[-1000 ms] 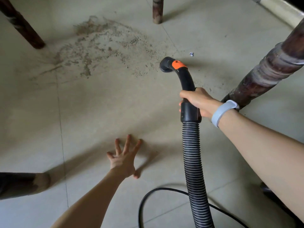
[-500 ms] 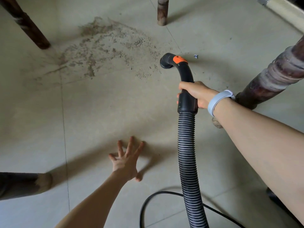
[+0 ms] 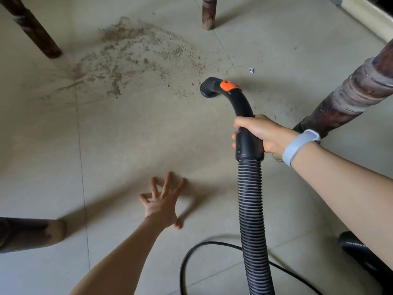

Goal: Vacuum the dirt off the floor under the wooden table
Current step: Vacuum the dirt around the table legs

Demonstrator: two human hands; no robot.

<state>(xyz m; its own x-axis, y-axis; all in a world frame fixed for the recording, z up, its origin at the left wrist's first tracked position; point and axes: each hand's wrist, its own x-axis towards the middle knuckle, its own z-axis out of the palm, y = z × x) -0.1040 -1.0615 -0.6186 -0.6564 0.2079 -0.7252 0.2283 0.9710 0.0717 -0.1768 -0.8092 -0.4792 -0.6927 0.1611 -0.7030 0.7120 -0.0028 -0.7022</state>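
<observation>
A wide patch of brown dirt (image 3: 131, 58) is spread over the pale tiled floor between the table legs. My right hand (image 3: 261, 133) grips the black curved handle of the vacuum hose (image 3: 251, 201), just above the ribbed part. The hose's round black nozzle (image 3: 208, 87), with an orange slider behind it, points at the floor at the right edge of the dirt. My left hand (image 3: 162, 203) presses flat on the floor with fingers spread, well short of the dirt.
Dark wooden table legs stand at far left (image 3: 34, 30), far centre (image 3: 209, 11), right (image 3: 348, 96) and near left (image 3: 29, 233). A small white scrap (image 3: 251, 70) lies right of the dirt. A black cable (image 3: 197, 252) loops on the floor near the hose.
The nozzle has shifted a little nearer the right edge of the dirt patch, with my right hand still on the handle. My left hand stays planted on the floor.
</observation>
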